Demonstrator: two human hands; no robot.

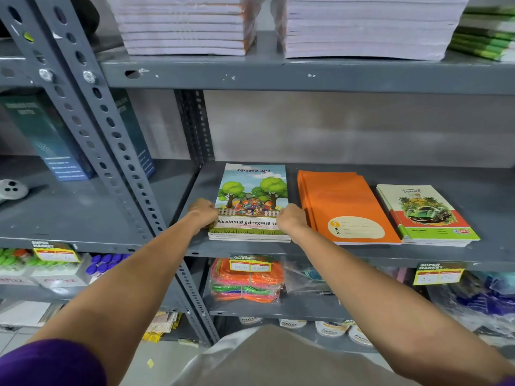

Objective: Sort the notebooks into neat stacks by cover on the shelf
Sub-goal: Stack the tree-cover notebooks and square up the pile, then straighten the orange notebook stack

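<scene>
Gripping the tree-cover stack [250,201] from both sides: left hand [203,212] is curling closed on its left edge, right hand [291,220] is curling closed on its right edge, so the stack is sitting between them near the shelf [334,253] front lip. Orange stack [345,207] is lying just beside the right hand; travel-cover stack [426,214] is lying right of that, edges near touching.

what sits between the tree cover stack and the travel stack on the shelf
The orange stack lies between the tree cover stack and the travel stack, as the head view shows.
</scene>
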